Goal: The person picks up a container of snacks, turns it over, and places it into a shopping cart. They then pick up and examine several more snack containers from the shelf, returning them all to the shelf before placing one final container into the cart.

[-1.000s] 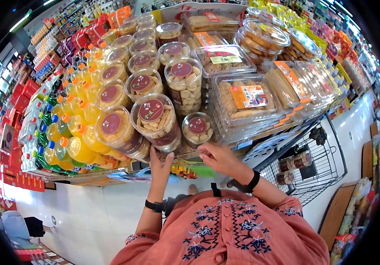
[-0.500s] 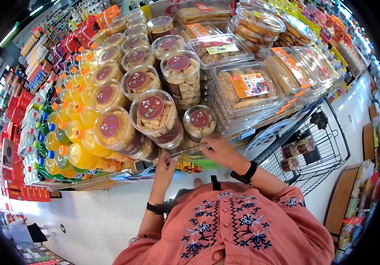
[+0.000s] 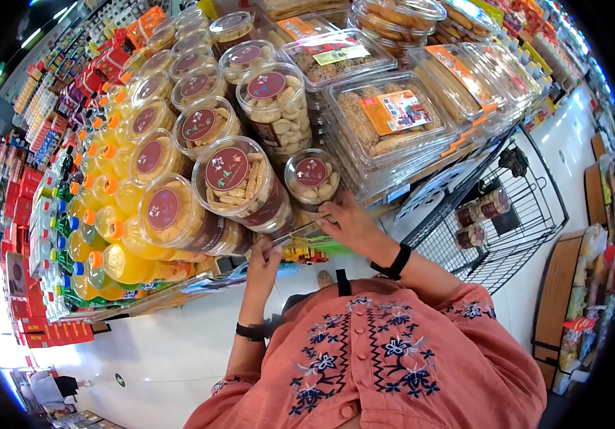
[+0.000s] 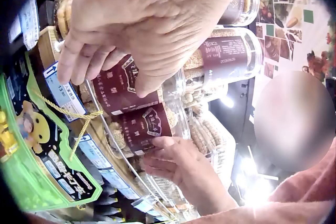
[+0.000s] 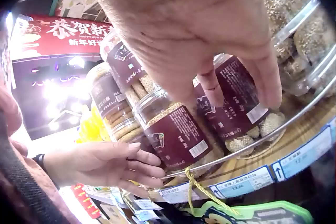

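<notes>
Clear jars of biscuits with maroon labels crowd the front of the display. In the head view my left hand (image 3: 263,259) is at the shelf's front rail, just below a tall jar (image 3: 239,179). Its fingers extend beside the base of a jar (image 5: 178,137) in the right wrist view. My right hand (image 3: 354,227) is in front of a short jar (image 3: 311,177). Its spread fingertips reach over the maroon label of this jar (image 5: 231,98) in the right wrist view. Both jars stand on the shelf, and neither hand has its fingers wrapped round one.
Orange drink bottles (image 3: 128,263) stand to the left and stacked clear biscuit boxes (image 3: 393,118) to the right. A wire cart (image 3: 529,222) with several jars stands at the right. Price tags (image 5: 241,182) and a green hanging packet (image 4: 47,150) line the shelf front.
The head view has shifted closer over the display. My left hand's fingers, earlier raised against the tall jar, have come down to the rail. The right fingertips have moved up by the short jar.
</notes>
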`<state>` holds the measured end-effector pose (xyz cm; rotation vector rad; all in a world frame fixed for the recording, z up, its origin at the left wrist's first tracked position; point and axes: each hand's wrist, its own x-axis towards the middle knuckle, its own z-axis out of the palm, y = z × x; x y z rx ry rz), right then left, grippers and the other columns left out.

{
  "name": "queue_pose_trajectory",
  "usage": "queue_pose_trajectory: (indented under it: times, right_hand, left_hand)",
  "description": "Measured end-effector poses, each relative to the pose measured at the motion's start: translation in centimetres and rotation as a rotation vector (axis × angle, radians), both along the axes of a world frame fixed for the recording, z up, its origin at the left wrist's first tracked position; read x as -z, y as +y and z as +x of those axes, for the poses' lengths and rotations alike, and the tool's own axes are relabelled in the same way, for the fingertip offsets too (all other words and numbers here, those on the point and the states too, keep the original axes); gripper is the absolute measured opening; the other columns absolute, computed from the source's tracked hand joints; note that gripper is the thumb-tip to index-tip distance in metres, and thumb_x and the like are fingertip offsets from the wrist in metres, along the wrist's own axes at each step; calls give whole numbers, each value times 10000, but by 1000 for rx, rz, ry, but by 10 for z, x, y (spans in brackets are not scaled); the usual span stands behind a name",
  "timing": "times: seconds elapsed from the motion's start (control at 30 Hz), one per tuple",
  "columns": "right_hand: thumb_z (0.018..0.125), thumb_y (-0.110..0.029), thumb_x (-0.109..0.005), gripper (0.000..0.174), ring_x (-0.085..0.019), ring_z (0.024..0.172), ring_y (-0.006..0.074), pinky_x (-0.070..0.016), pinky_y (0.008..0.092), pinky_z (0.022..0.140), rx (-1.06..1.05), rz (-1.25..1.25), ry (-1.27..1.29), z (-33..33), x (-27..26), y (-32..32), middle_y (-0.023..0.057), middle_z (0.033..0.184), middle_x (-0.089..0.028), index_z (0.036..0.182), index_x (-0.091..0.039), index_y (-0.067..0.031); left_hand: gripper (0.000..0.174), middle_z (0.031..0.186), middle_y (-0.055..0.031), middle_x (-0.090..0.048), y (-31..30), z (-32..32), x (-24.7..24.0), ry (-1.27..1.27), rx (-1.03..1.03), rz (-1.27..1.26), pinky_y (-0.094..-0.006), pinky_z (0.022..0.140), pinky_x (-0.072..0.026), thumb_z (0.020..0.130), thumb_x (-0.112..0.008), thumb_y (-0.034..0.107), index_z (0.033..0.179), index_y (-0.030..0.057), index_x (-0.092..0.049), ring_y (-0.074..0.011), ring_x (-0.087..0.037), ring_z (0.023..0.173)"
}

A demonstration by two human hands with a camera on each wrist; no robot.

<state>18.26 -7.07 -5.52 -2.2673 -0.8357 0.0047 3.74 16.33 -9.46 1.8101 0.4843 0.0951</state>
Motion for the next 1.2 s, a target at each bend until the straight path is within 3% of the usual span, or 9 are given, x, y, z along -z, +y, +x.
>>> queue_pose_trajectory:
  times: [0.13, 0.3, 0.7, 0.97, 1.0, 1.1, 1.2]
  right_hand:
    - [896, -345, -722, 353, -635, 908, 484, -549, 520, 796, -56, 11, 11, 7, -1, -5, 280, 1087, -520, 1157, -686, -111]
    - [888, -365, -725, 389, -623, 943, 487, -543, 515, 815, -84, 30, -22, 7, -5, -2, 292, 1084, -527, 1185, -679, -116]
    - [912, -275, -694, 372, -647, 921, 506, -547, 531, 848, -60, 35, 113, 19, -11, 24, 338, 1203, -504, 1249, -646, -123]
    - [878, -246, -707, 388, -644, 938, 494, -550, 534, 838, 19, -28, 3, 29, -1, 26, 315, 1187, -525, 1205, -608, -62]
    - [875, -245, -709, 389, -641, 951, 491, -543, 535, 842, 42, -50, 21, 27, -5, 25, 312, 1167, -536, 1196, -603, -53]
    - [929, -280, -686, 459, -648, 993, 466, -556, 501, 862, -145, -67, 82, 14, -56, 10, 269, 1151, -593, 1293, -574, -22]
    - [921, -239, -683, 376, -635, 966, 460, -524, 491, 810, -232, 151, 92, 8, -117, 1, 250, 1031, -598, 1206, -582, -16]
  left_hand:
    - [535, 1245, -198, -661, -1, 2, -13, 31, 29, 48, -345, 1004, -490, 1004, -663, 290, 1367, -68, -499, -234, -636, 1136]
    - [547, 1237, -205, -666, 2, 6, -6, 43, 11, 50, -358, 996, -498, 995, -672, 313, 1351, -70, -509, -245, -642, 1137]
    - [536, 1151, -170, -671, 3, 4, 1, 33, -11, 9, -335, 916, -520, 987, -683, 310, 1323, -74, -520, -210, -649, 1032]
    - [468, 1135, -136, -681, 6, 1, -2, 35, -21, 29, -318, 929, -507, 999, -666, 284, 1314, -40, -545, -176, -631, 1029]
    - [435, 1120, -118, -679, 6, -1, -4, 15, -22, 68, -317, 920, -508, 1006, -658, 280, 1286, -41, -567, -168, -624, 1010]
    - [494, 1191, -162, -672, 21, -9, -17, 91, 129, 102, -329, 958, -513, 997, -670, 307, 1334, -42, -574, -221, -657, 1084]
    - [448, 1156, -123, -683, 16, -17, -64, 193, 212, -31, -319, 933, -516, 1013, -657, 295, 1316, -28, -594, -188, -655, 1032]
